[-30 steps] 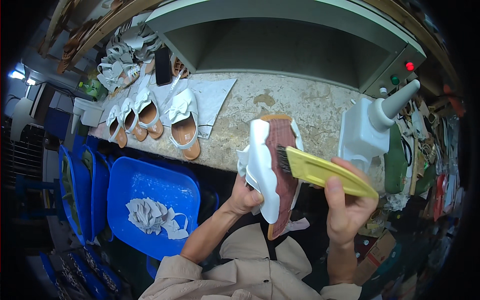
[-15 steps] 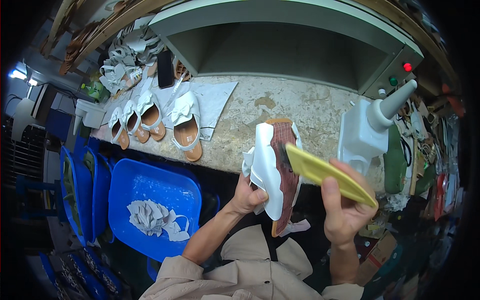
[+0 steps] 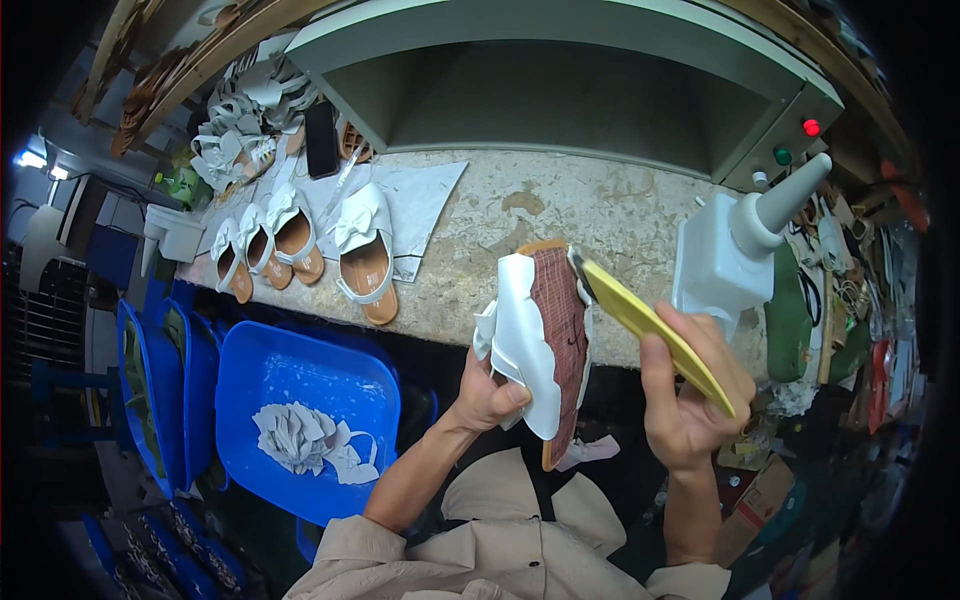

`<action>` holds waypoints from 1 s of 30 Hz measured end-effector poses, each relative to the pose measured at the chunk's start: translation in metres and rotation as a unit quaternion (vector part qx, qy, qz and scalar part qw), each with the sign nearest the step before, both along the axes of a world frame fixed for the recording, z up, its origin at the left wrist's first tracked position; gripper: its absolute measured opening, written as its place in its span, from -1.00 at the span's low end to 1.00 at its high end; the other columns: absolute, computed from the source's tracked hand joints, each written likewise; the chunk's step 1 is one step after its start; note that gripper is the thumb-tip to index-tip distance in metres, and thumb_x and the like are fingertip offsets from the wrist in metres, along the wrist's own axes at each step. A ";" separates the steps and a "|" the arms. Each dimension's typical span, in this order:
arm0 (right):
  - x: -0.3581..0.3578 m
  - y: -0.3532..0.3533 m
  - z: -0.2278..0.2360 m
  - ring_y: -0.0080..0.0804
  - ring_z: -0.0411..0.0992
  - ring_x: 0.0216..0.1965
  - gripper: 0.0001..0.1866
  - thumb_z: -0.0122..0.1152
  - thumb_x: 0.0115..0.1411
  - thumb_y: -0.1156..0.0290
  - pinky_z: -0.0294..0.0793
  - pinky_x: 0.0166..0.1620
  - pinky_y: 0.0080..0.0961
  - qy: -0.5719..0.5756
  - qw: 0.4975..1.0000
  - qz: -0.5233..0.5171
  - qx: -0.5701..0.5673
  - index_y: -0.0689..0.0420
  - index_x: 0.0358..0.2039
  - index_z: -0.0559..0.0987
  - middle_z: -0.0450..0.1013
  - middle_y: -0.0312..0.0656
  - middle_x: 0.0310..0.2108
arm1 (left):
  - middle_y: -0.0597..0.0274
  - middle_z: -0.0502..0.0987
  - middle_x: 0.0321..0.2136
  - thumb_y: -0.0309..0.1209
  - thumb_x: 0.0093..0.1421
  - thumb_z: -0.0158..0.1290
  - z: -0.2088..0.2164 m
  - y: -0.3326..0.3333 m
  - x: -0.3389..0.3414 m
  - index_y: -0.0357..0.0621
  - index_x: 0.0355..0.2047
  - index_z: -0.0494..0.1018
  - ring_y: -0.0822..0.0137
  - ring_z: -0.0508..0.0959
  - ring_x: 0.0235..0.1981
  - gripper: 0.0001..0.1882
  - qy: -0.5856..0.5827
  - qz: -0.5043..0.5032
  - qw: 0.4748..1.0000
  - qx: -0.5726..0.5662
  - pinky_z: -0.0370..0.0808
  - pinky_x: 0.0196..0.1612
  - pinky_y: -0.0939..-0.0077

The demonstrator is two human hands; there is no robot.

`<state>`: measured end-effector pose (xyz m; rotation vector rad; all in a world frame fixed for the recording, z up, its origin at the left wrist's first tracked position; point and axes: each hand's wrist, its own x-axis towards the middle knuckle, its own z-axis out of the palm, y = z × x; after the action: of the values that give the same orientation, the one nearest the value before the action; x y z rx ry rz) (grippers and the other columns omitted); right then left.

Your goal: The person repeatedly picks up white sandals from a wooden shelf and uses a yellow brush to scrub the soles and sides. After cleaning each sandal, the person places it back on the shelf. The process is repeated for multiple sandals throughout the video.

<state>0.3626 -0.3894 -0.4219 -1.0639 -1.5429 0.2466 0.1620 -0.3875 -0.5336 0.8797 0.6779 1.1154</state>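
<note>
Your right hand (image 3: 700,400) is closed around the yellow brush (image 3: 658,335), its bristles (image 3: 582,272) by the reddish sole (image 3: 564,335) (contact is hard to tell). Your left hand (image 3: 488,398) grips the white sandal (image 3: 527,350) just right of the frame's centre. Farther out, four sandals (image 3: 293,236) rest on the bench (image 3: 500,215), upper left.

Left hand (image 3: 485,398), partly hidden behind the white shoe (image 3: 518,335); insole print (image 3: 375,281), too small to read; beige shirt (image 3: 450,560), cut off below.
</note>
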 end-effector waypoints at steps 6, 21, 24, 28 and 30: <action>-0.004 -0.004 -0.010 -0.20 0.51 -0.48 -0.67 0.29 -0.05 0.79 0.50 -0.39 -0.42 -0.113 0.992 0.040 0.038 0.38 -0.20 0.60 0.53 -0.06 -0.47 | 0.23 0.42 -0.09 -0.20 -0.17 0.42 0.001 -0.004 -0.006 -0.18 0.23 0.11 0.36 0.51 -0.09 0.01 0.013 0.011 1.000 -0.015 0.50 -0.01 0.39; -0.005 -0.011 0.001 -0.22 0.52 -0.50 -0.64 0.31 -0.08 0.78 0.50 -0.43 -0.45 -0.101 0.993 0.056 0.027 0.39 -0.18 0.59 0.55 -0.04 -0.44 | 0.12 0.45 -0.01 -0.42 -0.17 0.45 -0.001 -0.006 -0.022 -0.10 0.24 0.13 0.26 0.50 0.01 -0.01 0.034 0.019 0.996 0.081 0.47 0.08 0.28; -0.008 -0.010 0.014 -0.22 0.53 -0.48 -0.66 0.31 -0.07 0.77 0.52 -0.42 -0.45 -0.074 0.996 0.032 0.048 0.40 -0.19 0.59 0.55 -0.03 -0.43 | 0.11 0.47 -0.03 -0.43 -0.17 0.44 -0.001 -0.008 -0.025 -0.11 0.23 0.13 0.28 0.52 -0.02 -0.02 0.034 0.023 0.995 0.094 0.49 0.06 0.29; -0.022 0.003 0.021 -0.22 0.54 -0.46 -0.68 0.32 -0.04 0.75 0.53 -0.40 -0.46 -0.050 0.994 0.055 0.079 0.41 -0.19 0.59 0.56 -0.03 -0.42 | 0.12 0.48 -0.04 -0.43 -0.17 0.44 -0.002 -0.005 -0.024 -0.12 0.23 0.13 0.29 0.54 -0.04 -0.02 0.054 0.028 0.987 0.147 0.51 0.03 0.32; -0.026 0.001 0.018 -0.22 0.53 -0.48 -0.66 0.32 -0.04 0.75 0.52 -0.41 -0.45 -0.065 0.994 0.054 0.066 0.39 -0.18 0.59 0.55 -0.03 -0.43 | 0.13 0.48 -0.05 -0.42 -0.17 0.44 0.004 -0.004 -0.026 -0.12 0.23 0.13 0.30 0.53 -0.04 -0.02 0.051 0.022 0.990 0.130 0.51 0.03 0.33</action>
<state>0.3369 -0.3887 -0.4041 -0.9079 -1.7122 0.1490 0.1356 -0.3916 -0.5296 1.1565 0.6470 1.2216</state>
